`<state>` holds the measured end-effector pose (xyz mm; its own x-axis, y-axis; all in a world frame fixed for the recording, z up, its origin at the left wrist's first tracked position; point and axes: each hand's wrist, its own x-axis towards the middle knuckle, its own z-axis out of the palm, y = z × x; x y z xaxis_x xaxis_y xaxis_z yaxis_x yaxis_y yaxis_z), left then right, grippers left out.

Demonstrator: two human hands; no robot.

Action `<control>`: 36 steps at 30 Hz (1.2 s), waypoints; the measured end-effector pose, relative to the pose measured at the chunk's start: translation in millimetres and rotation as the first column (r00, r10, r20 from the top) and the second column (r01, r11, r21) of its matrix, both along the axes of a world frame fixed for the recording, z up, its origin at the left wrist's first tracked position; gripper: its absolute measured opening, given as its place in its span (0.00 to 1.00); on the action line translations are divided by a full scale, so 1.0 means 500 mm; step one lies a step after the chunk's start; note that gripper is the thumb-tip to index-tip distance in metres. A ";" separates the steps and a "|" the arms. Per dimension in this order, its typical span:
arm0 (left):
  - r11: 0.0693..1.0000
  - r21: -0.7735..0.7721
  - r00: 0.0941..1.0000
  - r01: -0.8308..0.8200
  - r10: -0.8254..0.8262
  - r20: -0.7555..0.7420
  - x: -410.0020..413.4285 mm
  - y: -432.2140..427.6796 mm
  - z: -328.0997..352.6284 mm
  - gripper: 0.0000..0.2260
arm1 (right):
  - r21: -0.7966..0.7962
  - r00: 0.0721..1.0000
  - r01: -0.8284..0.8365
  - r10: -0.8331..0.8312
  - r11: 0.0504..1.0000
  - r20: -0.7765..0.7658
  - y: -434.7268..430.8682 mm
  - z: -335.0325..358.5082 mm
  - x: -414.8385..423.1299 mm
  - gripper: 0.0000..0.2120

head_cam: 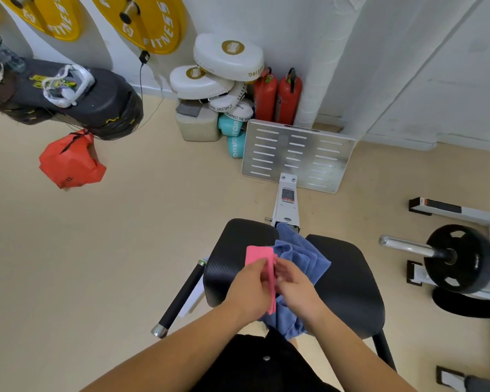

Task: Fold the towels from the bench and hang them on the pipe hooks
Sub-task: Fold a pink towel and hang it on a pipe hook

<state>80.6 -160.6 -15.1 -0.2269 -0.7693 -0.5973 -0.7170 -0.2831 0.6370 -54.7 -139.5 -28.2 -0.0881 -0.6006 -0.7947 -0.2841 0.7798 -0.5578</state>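
Two forearms enter from the near edge, above black clothing. Both hands meet over the bench [348, 284].

Count, task items:
- Towels: two. One pink towel [259, 254], one blue towel [303, 253].
- Hands: two. Left hand [251, 290], right hand [297, 290].
- Bench pads: two, black, side by side, with a gap between them.

Hand state:
- Left hand: fingers curled over the pink towel, grasping it.
- Right hand: fingertips pinch the same towel's hanging edge, and the palm sits above the blue towel.

Towel condition:
- Pink towel: folded narrow and held above the bench's near middle. A flat rectangular part stands above the left hand, and a thin strip hangs down between the hands.
- Blue towel: unfolded and crumpled. It lies along the gap between the pads and drapes over the bench's near edge.

Count, other items:
- Footplate [297, 155]: one, slotted metal, beyond the bench's far end.
- Extinguishers [277, 97]: two, red, beyond the footplate at the wall.
- Boxing pads [229, 56]: a white stack, far left of the bench's far end, number unclear.
- Yellow plates [145, 21]: two on the wall, plus an edge of a third.
- Red bag [71, 162]: one, far left of the bench.
- Black plate [458, 258]: one, on a bar right of the bench.
- Handle [181, 295]: one, black, just left of the bench.
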 end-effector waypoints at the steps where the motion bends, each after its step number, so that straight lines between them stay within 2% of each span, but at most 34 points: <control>1: 1.000 -0.013 0.999 -0.028 0.028 0.021 0.007 -0.001 -0.002 0.11 | 0.005 1.000 0.008 -0.009 1.000 0.026 0.003 0.004 -0.002 0.16; 5: 0.989 -0.028 0.961 -0.148 0.151 0.231 0.037 -0.013 -0.019 0.24 | -0.027 0.995 -0.050 0.052 0.998 0.087 0.013 0.019 -0.010 0.18; 7: 0.987 0.027 0.954 -0.156 0.143 0.264 0.035 -0.012 -0.033 0.27 | -0.035 0.991 -0.099 0.101 0.995 0.092 0.015 0.023 -0.010 0.20; 10: 0.990 0.046 0.973 -0.135 0.124 0.194 0.022 -0.010 -0.045 0.23 | -0.051 0.967 -0.246 0.249 0.968 0.053 0.023 0.031 -0.020 0.23; 12: 0.994 0.025 0.987 -0.107 0.103 0.121 0.024 -0.013 -0.038 0.20 | -0.068 0.949 -0.316 0.315 0.946 -0.023 0.026 0.046 -0.017 0.14; 14: 0.998 -0.026 0.997 -0.050 0.051 0.050 0.037 -0.016 -0.016 0.18 | -0.114 0.952 -0.293 0.278 0.949 -0.131 0.031 0.056 -0.013 0.08; 15: 0.998 -0.067 1.000 -0.013 0.015 0.024 0.049 -0.016 -0.003 0.18 | -0.138 0.956 -0.265 0.242 0.954 -0.166 0.033 0.067 -0.010 0.09; 18: 0.964 -0.229 0.990 0.137 -0.141 -0.004 0.106 -0.009 0.047 0.18 | -0.255 0.976 -0.196 0.163 0.947 -0.143 0.033 0.116 0.000 0.31; 20: 0.912 -0.351 0.972 0.212 -0.235 -0.024 0.147 -0.005 0.084 0.19 | -0.305 0.966 -0.254 0.227 0.918 -0.121 0.032 0.158 0.010 0.41; 23: 0.842 -0.450 0.924 0.297 -0.372 -0.085 0.192 0.007 0.142 0.20 | -0.343 0.895 -0.445 0.395 0.827 -0.209 0.039 0.230 0.038 0.31; 26: 0.797 -0.509 0.896 0.325 -0.432 -0.102 0.227 0.029 0.199 0.21 | -0.345 0.880 -0.469 0.395 0.813 -0.264 0.066 0.292 0.060 0.24; 28: 0.827 -0.494 0.913 0.268 -0.381 -0.143 0.255 0.045 0.235 0.22 | -0.351 0.912 -0.404 0.344 0.845 -0.221 0.092 0.336 0.069 0.20; 30: 0.878 -0.411 0.927 0.243 -0.336 -0.169 0.281 0.063 0.265 0.19 | -0.368 0.939 -0.342 0.299 0.864 -0.170 0.117 0.366 0.076 0.15; 33: 0.967 -0.173 0.935 0.188 -0.230 -0.270 0.309 0.095 0.287 0.17 | -0.397 0.964 -0.263 0.255 0.879 -0.072 0.140 0.387 0.085 0.16; 36: 0.988 -0.069 0.942 0.137 -0.151 -0.300 0.328 0.125 0.295 0.18 | -0.390 0.977 -0.181 0.210 0.903 0.031 0.156 0.380 0.085 0.17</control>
